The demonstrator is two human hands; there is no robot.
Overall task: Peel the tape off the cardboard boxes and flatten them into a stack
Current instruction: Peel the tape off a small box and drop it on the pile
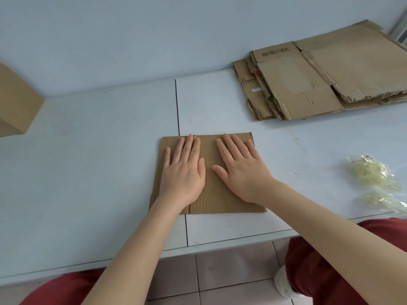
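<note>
Both hands flat, fingers straight: left hand (184, 172) and right hand (241, 170) press side by side on flattened box (222, 194), near table (99, 161) front edge. Stack of flattened boxes (319, 80) far right. Unflattened box (15, 102) far left. Crumpled tape (374, 175) right edge.
</note>
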